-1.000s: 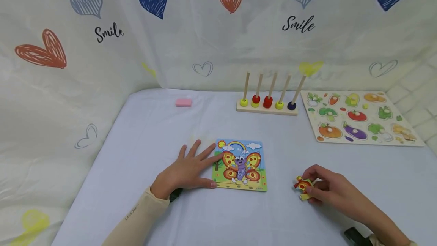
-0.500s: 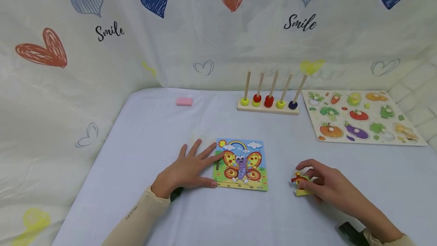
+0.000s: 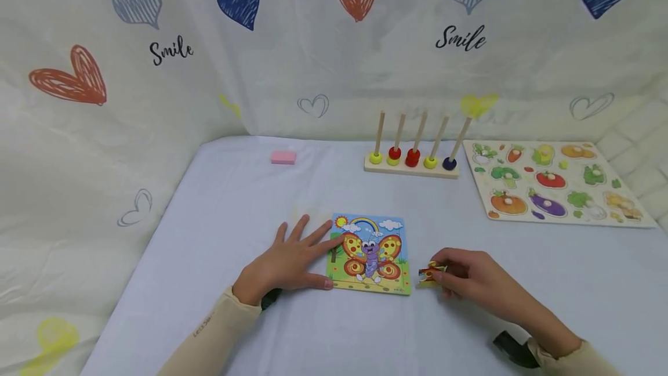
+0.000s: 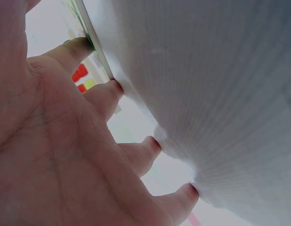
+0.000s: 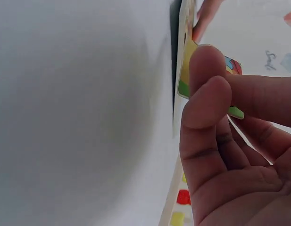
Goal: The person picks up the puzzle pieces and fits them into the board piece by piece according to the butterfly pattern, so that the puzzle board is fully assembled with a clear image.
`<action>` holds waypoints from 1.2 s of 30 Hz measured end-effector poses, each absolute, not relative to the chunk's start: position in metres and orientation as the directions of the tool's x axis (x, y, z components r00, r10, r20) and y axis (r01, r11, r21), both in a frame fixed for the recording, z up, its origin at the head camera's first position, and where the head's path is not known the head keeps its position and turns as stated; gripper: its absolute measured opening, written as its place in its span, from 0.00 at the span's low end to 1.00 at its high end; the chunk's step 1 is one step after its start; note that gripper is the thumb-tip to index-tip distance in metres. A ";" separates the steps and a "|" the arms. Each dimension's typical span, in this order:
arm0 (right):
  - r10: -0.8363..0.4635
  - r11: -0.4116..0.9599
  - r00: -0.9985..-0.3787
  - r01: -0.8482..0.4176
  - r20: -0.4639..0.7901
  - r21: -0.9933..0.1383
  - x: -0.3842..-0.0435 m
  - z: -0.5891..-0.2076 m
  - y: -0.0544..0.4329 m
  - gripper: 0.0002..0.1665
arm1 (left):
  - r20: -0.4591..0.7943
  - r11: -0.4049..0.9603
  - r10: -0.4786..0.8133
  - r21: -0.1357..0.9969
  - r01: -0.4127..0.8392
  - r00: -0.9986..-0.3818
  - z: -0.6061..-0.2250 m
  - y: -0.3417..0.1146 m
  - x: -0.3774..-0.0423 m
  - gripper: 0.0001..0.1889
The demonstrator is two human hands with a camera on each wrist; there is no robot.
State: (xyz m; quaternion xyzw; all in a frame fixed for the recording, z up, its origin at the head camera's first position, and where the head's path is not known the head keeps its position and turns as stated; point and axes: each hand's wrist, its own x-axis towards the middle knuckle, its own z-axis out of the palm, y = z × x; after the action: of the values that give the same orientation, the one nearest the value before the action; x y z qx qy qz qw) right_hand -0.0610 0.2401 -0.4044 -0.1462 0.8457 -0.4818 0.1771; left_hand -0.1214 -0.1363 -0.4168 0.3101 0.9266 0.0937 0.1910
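A square butterfly puzzle [image 3: 369,255] lies flat on the white-covered table in the head view. My left hand [image 3: 287,263] is spread beside it, fingers apart, with the index finger on the picture's left side and the thumb at its lower left edge. To the right of the puzzle, my right hand [image 3: 477,277] pinches a small puzzle piece [image 3: 429,274] between thumb and fingers, a short gap from the puzzle's right edge. The right wrist view shows the thumb and a fingertip covering the middle of this piece, its yellow and green edges sticking out.
A wooden bead stand [image 3: 412,172] with several pegs and coloured beads is at the back. Right of it lies a vegetable peg board [image 3: 528,191]. A pink block [image 3: 283,158] sits at the back left, before a heart-printed curtain [image 3: 313,45].
My right hand has moved left with the puzzle piece, bringing it close to the right side of the butterfly puzzle. The left hand has stayed in place.
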 end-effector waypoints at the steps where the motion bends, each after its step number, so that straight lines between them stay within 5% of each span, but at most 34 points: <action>1: -0.432 0.488 -0.890 -0.093 -0.147 -0.868 -0.063 -0.403 0.237 0.07 | -0.294 0.790 0.611 0.293 0.539 -0.735 -0.417 -0.136 -0.122 0.49; 10: -0.481 0.455 -0.877 -0.252 0.002 -0.854 -0.075 -0.400 0.208 0.04 | -0.288 0.790 0.610 0.280 0.545 -0.738 -0.420 -0.137 -0.122 0.48; 36: -0.379 0.741 -0.920 -0.239 -0.097 -0.628 -0.085 -0.407 0.163 0.11 | -0.285 0.797 0.602 0.277 0.537 -0.746 -0.419 -0.137 -0.120 0.48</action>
State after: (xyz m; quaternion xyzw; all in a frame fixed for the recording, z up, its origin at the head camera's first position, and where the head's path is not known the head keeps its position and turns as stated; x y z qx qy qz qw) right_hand -0.0846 0.1632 -0.4072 -0.1669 0.9265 -0.3189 0.1098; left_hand -0.1205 -0.1368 -0.4194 0.3062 0.9301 0.0887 0.1826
